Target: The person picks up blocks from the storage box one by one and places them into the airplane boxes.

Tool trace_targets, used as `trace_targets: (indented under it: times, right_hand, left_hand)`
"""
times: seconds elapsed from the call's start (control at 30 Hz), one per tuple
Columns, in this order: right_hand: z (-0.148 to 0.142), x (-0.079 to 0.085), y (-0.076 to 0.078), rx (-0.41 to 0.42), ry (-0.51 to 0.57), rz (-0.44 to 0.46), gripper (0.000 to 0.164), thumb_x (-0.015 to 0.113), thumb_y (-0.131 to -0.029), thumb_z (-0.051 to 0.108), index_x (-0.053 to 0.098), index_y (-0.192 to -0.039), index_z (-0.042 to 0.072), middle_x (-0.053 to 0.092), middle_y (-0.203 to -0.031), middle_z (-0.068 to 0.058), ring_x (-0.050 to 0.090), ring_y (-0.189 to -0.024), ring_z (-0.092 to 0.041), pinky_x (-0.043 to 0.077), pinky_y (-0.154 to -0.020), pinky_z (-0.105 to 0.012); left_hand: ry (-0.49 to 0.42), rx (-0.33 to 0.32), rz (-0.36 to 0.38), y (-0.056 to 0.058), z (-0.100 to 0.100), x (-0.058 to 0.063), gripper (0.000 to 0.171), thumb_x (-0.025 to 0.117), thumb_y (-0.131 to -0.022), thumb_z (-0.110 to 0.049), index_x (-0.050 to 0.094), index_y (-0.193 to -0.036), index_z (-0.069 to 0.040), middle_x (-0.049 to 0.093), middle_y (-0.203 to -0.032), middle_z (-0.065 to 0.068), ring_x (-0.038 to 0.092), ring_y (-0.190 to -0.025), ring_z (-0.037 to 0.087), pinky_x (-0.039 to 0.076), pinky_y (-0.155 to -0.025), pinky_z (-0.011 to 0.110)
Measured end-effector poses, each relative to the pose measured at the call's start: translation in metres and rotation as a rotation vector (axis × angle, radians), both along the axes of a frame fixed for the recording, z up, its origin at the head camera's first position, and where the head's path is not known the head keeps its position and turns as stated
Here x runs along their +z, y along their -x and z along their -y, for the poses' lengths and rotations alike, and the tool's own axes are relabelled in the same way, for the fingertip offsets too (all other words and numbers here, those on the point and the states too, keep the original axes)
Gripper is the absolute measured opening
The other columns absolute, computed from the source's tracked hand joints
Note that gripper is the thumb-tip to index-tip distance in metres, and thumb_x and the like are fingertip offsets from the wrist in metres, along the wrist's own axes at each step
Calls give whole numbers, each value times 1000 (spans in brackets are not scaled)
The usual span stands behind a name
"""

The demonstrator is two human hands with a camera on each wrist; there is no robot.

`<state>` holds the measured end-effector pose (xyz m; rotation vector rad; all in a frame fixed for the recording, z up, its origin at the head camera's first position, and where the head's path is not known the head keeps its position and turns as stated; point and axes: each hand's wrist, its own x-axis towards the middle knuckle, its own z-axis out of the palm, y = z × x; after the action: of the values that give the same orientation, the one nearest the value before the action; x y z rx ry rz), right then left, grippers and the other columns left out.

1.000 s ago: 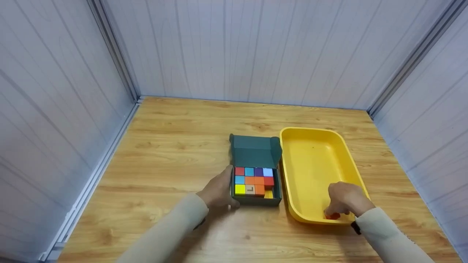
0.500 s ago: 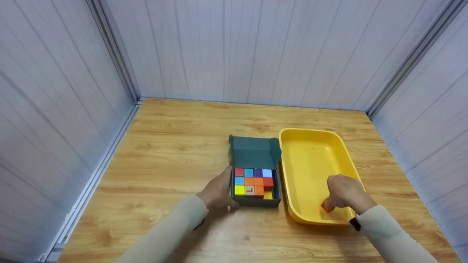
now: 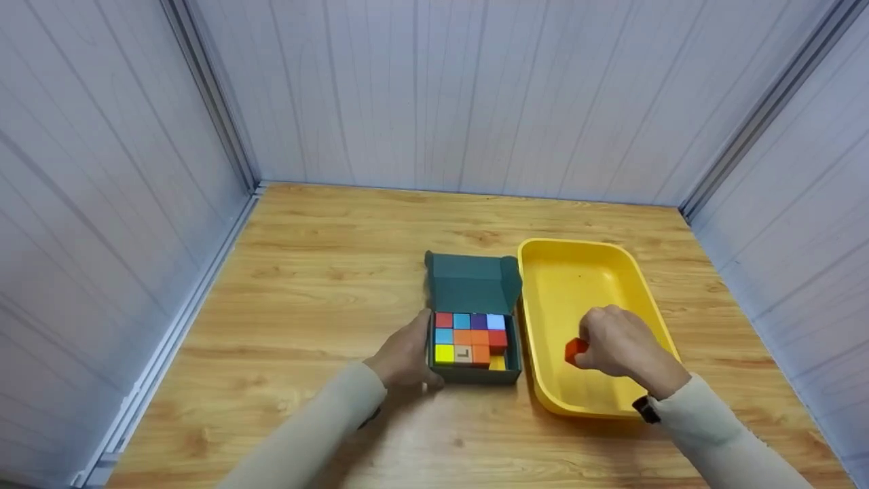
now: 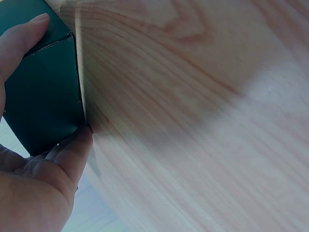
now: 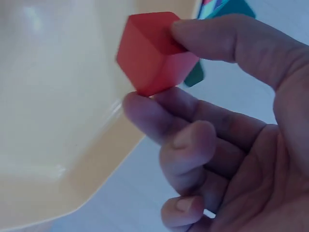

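Observation:
Between the thumb and fingertips of my right hand [image 3: 621, 343] is an orange-red cube block [image 3: 576, 351], held over the yellow tray [image 3: 567, 288]. The right wrist view shows the red block [image 5: 145, 53] close up, thumb on one side and fingertips at its lower edge. My left hand [image 3: 405, 354] grips the left side of a dark green cardboard box [image 3: 475, 375], thumb near its front corner. The box lid [image 3: 468, 288] is folded back. Rows of coloured cubes [image 3: 472, 336] fill most of the box; at its front right corner a yellow piece [image 3: 497, 363] sits lower.
The tray's left rim runs close beside the box. Both stand on a wood-grain table [image 3: 326, 272]. Pale panelled walls [image 3: 448, 95] enclose the table at the back, left and right.
My right hand has lifted the orange-red cube block from the tray's near end and moved left and farther from me with it. The left hand and the box have stayed in place.

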<state>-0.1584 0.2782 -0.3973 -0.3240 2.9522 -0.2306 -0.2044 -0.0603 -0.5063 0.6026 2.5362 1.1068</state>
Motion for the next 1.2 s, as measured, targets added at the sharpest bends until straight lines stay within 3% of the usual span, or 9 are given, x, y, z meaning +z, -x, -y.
trace_targets:
  times: [0.2,0.37,0.5,0.9,1.2]
  right_hand:
    - [30,0,0,42,65,-9,20,89,-79,28,76,-81,13,61,-66,5,52,-59,-16,45,-58,-30]
    - [55,-4,2,109,54,-66,21,91,-78,30,79,-83,14,64,-67,8,50,-59,-15,44,-61,-29]
    - [71,-9,5,150,8,-109,24,92,-76,33,80,-83,14,63,-64,8,48,-60,-15,39,-65,-31]
    - [103,-31,16,195,-210,-89,37,90,-78,36,77,-95,6,55,-58,3,49,-62,-19,38,-69,-35]
    - [111,-42,21,226,-256,-85,46,90,-78,36,74,-105,2,65,-70,-5,51,-68,-22,42,-70,-35]
  left_hand:
    - [8,4,5,1,0,0,114,100,-61,-9,30,-151,-13,55,-139,5,53,-125,24,39,-115,43]
    - [8,10,19,2,-1,0,116,100,-61,-9,29,-153,-14,53,-143,4,52,-127,23,38,-116,43]
    - [12,8,14,2,-1,0,116,100,-60,-9,29,-153,-14,53,-144,5,51,-129,23,37,-117,43]
    - [-8,-4,-1,0,0,0,112,99,-61,-8,31,-149,-16,55,-138,2,53,-123,22,41,-113,43]
    - [-8,-1,16,1,0,-1,116,99,-61,-7,29,-153,-16,53,-143,2,52,-127,22,39,-115,44]
